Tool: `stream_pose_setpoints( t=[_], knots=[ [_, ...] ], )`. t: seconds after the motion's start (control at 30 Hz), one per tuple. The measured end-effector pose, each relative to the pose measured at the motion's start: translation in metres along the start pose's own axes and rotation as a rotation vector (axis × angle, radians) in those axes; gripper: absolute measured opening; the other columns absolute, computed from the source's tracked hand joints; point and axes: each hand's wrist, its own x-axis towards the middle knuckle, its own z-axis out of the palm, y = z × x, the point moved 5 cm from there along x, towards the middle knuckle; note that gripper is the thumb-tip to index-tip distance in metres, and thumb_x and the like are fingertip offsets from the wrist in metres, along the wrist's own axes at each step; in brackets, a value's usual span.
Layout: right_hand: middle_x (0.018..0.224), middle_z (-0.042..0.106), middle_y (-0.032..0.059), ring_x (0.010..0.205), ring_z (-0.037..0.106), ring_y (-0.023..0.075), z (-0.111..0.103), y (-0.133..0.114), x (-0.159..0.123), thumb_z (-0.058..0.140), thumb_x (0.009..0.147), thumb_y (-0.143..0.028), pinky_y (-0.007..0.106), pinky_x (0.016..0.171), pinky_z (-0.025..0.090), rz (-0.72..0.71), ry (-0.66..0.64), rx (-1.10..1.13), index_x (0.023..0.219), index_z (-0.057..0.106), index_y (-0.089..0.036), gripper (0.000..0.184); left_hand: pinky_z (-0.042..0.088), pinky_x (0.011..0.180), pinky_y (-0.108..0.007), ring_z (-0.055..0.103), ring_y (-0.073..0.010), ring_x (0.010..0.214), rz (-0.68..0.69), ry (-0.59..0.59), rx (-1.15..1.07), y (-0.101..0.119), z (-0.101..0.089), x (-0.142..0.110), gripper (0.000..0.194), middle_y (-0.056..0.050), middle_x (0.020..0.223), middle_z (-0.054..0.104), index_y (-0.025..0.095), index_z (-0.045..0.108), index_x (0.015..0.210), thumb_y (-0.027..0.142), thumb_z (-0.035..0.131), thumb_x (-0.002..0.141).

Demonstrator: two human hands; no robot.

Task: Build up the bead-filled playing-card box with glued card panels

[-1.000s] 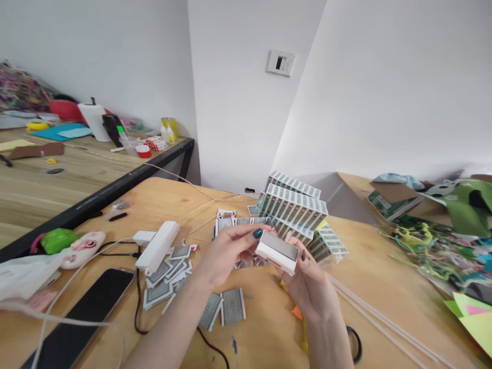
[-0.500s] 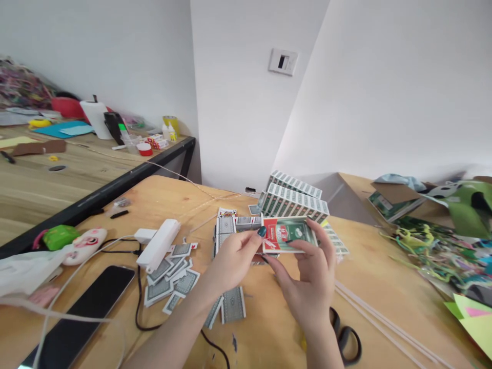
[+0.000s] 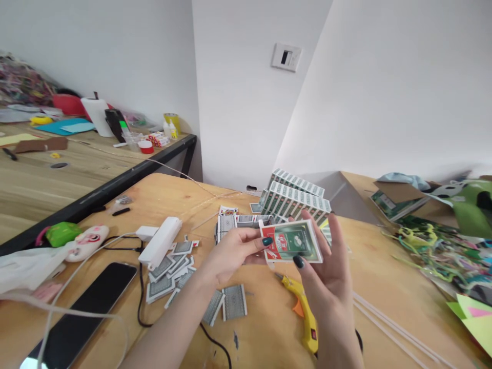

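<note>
My left hand (image 3: 238,253) pinches the red end of a green-and-red playing card box (image 3: 294,243), thumb on its front face. Around the other end is my right hand (image 3: 326,266): its thumb tip lies over the lower edge and its fingers reach up behind, fairly spread. A small flap sticks out at the box's left end. Behind my left hand stands a structure of grey-backed playing cards (image 3: 226,224), partly hidden. Loose playing cards (image 3: 234,301) lie on the wooden table below. A yellow glue gun (image 3: 303,307) lies beside my right wrist.
Rows of card boxes (image 3: 300,197) stand at the back. A white power strip (image 3: 160,242), cables and a black phone (image 3: 88,312) lie to the left. Thin glue sticks (image 3: 392,328) lie at right, near a colourful heap (image 3: 430,246). Another cluttered table (image 3: 96,174) adjoins at left.
The card box has come nearer and tilted slightly. My right hand has shifted its hold, fingers spreading out behind the box. The glue gun now shows; the black scissor handles are mostly covered.
</note>
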Motion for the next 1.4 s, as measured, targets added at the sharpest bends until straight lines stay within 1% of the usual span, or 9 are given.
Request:
stream_pose_setpoints(
  t=[0.1,0.2,0.33,0.57,0.77,0.97,1.1,1.27,1.4],
  knots=[
    [0.138,0.046,0.0067,0.12,0.05,0.0273,-0.009,0.004,0.003,0.069,0.074,-0.023,0.04,0.085,0.053,0.067,-0.108,0.052,0.137,0.034,-0.036,0.074,0.054,0.071,-0.029,0.066,-0.0161,0.073,-0.074,-0.055,-0.109,-0.009,0.004,0.003,0.029,-0.01,0.085,0.07,0.01,0.07,0.088,0.031,0.074,0.069],
    [0.135,0.05,0.0064,0.119,0.051,0.0283,-0.018,0.006,0.005,0.075,0.067,-0.023,0.039,0.084,0.053,0.064,-0.101,0.031,0.13,0.045,-0.032,0.07,0.054,0.07,-0.027,0.065,-0.0142,0.069,-0.163,-0.111,-0.199,-0.02,0.008,0.008,0.024,-0.009,0.078,0.07,0.008,0.069,0.083,0.026,0.074,0.069],
    [0.135,0.05,0.0062,0.12,0.05,0.029,-0.02,0.003,0.004,0.076,0.066,-0.024,0.04,0.086,0.052,0.087,-0.082,0.051,0.128,0.049,-0.032,0.068,0.054,0.073,-0.029,0.066,-0.0149,0.071,-0.24,-0.166,-0.289,-0.032,0.01,0.014,0.024,-0.01,0.081,0.07,0.008,0.067,0.088,0.023,0.073,0.07],
    [0.14,0.043,0.0035,0.122,0.047,0.0281,-0.023,-0.003,0.002,0.075,0.068,-0.022,0.041,0.086,0.051,0.139,0.008,0.054,0.129,0.044,-0.037,0.07,0.054,0.075,-0.032,0.066,-0.0179,0.08,-0.19,-0.162,-0.322,-0.032,0.009,0.015,0.029,-0.011,0.091,0.069,0.01,0.064,0.097,0.025,0.071,0.072],
    [0.133,0.051,0.0058,0.12,0.048,0.0297,-0.022,-0.003,0.004,0.076,0.066,-0.022,0.044,0.092,0.046,0.131,-0.027,0.011,0.121,0.053,-0.032,0.061,0.054,0.064,-0.026,0.067,-0.0164,0.074,-0.131,-0.055,-0.261,-0.028,0.001,0.015,0.025,-0.011,0.09,0.07,0.012,0.063,0.096,0.019,0.071,0.072],
    [0.127,0.057,0.0082,0.12,0.049,0.0319,-0.036,-0.001,0.01,0.075,0.066,-0.023,0.054,0.098,0.038,0.023,0.057,0.115,0.125,0.052,-0.031,0.063,0.057,0.061,-0.029,0.069,-0.0202,0.074,-0.122,0.019,-0.198,-0.009,-0.021,0.008,0.03,-0.011,0.089,0.071,0.012,0.059,0.102,0.015,0.068,0.074],
    [0.128,0.057,0.0069,0.126,0.044,0.0302,-0.05,-0.001,0.015,0.067,0.073,-0.028,0.056,0.102,0.033,-0.064,0.166,0.216,0.126,0.052,-0.028,0.055,0.056,0.057,-0.026,0.068,-0.0185,0.07,-0.079,0.117,-0.208,0.004,-0.041,0.003,0.027,-0.011,0.087,0.071,0.012,0.06,0.102,0.009,0.063,0.076],
    [0.133,0.053,0.0013,0.129,0.041,0.0248,-0.062,0.009,0.017,0.056,0.08,-0.037,0.047,0.11,0.027,0.036,0.256,0.313,0.116,0.06,-0.028,0.037,0.056,0.057,-0.025,0.067,-0.0152,0.065,-0.023,0.177,-0.348,0.014,-0.058,0.001,0.017,-0.011,0.084,0.071,0.008,0.062,0.094,0.005,0.053,0.08],
    [0.116,0.064,-0.0056,0.123,0.048,0.0187,-0.061,0.014,0.018,0.049,0.087,-0.034,0.042,0.111,0.028,0.123,0.242,0.439,0.087,0.068,-0.037,0.019,0.055,0.054,-0.021,0.067,-0.015,0.068,-0.058,0.188,-0.525,0.015,-0.057,0.002,0.017,-0.01,0.079,0.07,0.009,0.062,0.092,0.012,0.046,0.088]
  ],
)
